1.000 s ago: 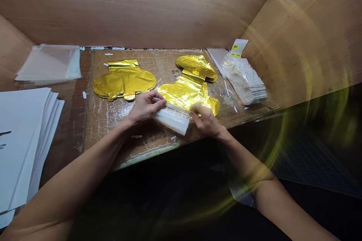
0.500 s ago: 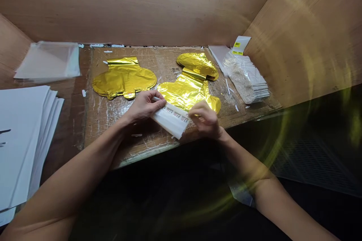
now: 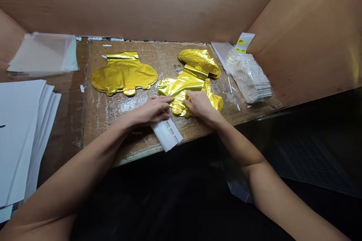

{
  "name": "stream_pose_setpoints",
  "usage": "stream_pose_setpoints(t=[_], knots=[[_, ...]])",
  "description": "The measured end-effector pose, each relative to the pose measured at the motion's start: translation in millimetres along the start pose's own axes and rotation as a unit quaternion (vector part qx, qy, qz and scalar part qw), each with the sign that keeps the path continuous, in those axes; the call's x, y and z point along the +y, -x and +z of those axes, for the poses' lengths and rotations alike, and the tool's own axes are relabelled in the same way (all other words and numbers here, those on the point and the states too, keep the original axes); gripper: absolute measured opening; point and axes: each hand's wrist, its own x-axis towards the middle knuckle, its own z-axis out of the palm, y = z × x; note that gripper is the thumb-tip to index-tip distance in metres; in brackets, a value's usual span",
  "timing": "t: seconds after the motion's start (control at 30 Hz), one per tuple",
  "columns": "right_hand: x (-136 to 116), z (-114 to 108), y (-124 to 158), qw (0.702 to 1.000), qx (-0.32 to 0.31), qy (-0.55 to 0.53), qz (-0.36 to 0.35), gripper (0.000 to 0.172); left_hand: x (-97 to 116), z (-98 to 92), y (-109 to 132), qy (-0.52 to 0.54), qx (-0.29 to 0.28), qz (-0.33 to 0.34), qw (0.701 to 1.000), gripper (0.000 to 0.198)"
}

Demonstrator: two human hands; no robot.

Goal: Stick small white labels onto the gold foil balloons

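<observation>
My left hand (image 3: pixel 157 110) has its index finger stretched onto the edge of a gold foil balloon (image 3: pixel 181 86). Its other fingers are curled over a white sheet of CE-marked stickers (image 3: pixel 167 135), which slants down past the table's front edge. My right hand (image 3: pixel 201 106) rests on the same flat balloon, its thumb and index finger drawn close together at the foil. Whatever lies between those fingertips is too small or hidden to make out. Further left lies a stack of gold foil balloons (image 3: pixel 124 75) with small rounded tabs along the near side.
Folded gold foil (image 3: pixel 199 60) lies behind the balloon. At right sits a bagged bundle of white straws or sticks (image 3: pixel 253 77) beside a yellow-labelled card (image 3: pixel 245 42). Clear bags (image 3: pixel 43 52) and white sheets (image 3: pixel 21 131) occupy the left. Wooden walls (image 3: pixel 158 3) enclose the table.
My right hand has left the sticker sheet's edge and moved up-left onto the gold balloon. My left hand has lowered, its index finger now stretched to the foil, and the sheet has shifted down-left.
</observation>
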Motion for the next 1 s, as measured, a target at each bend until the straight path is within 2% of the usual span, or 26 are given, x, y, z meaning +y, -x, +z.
stream_pose_setpoints(t=[0.1, 0.23, 0.33, 0.43, 0.53, 0.63, 0.67, 0.73, 0.8, 0.87, 0.9, 0.93, 0.97, 1.0], knots=[[7, -1, 4, 0.999, 0.016, -0.009, -0.036, 0.020, -2, 0.5, 0, 0.010, 0.006, 0.008, 1.000, 0.019], [14, 6, -1, 0.989, -0.024, -0.100, -0.108, 0.022, 1, -4.2, 1, 0.046, 0.035, 0.039, 0.998, 0.019], [17, 9, -4, 0.981, -0.035, -0.170, -0.087, 0.023, 10, -6.7, 1, 0.070, 0.064, 0.068, 0.993, 0.023], [21, 3, -12, 0.969, -0.042, -0.236, -0.060, 0.022, 17, -2.3, 0, 0.091, 0.047, 0.084, 0.991, 0.021], [35, -23, -36, 0.966, -0.042, -0.251, -0.043, 0.018, 18, 5.4, -1, 0.102, 0.023, 0.081, 0.991, 0.018], [67, -71, -73, 0.987, -0.019, -0.148, 0.064, 0.015, 15, 8.6, -2, 0.124, 0.023, 0.063, 0.990, 0.019], [78, -90, -84, 0.988, 0.012, -0.087, 0.127, 0.016, 14, 8.3, -2, 0.143, 0.028, 0.050, 0.988, 0.020], [94, -123, -96, 0.977, 0.080, -0.015, 0.197, 0.016, 14, 6.3, -3, 0.200, 0.061, 0.002, 0.978, 0.024], [93, -137, -89, 0.969, 0.148, 0.016, 0.195, 0.018, 15, 3.6, -4, 0.260, 0.125, -0.066, 0.955, 0.028], [74, -126, -64, 0.978, 0.159, -0.008, 0.134, 0.023, 18, 0.9, -5, 0.287, 0.205, -0.122, 0.928, 0.032], [60, -112, -48, 0.986, 0.130, -0.039, 0.093, 0.025, 20, -0.3, -6, 0.288, 0.238, -0.138, 0.917, 0.032], [45, -93, -29, 0.989, 0.049, -0.135, 0.032, 0.028, 22, -1.3, -6, 0.286, 0.264, -0.148, 0.909, 0.033], [30, -74, -11, 0.972, -0.035, -0.233, -0.011, 0.038, 23, -2.1, -7, 0.285, 0.283, -0.154, 0.903, 0.033], [16, -54, 6, 0.945, -0.088, -0.312, -0.031, 0.049, 25, -2.6, -7, 0.286, 0.296, -0.157, 0.898, 0.033]])
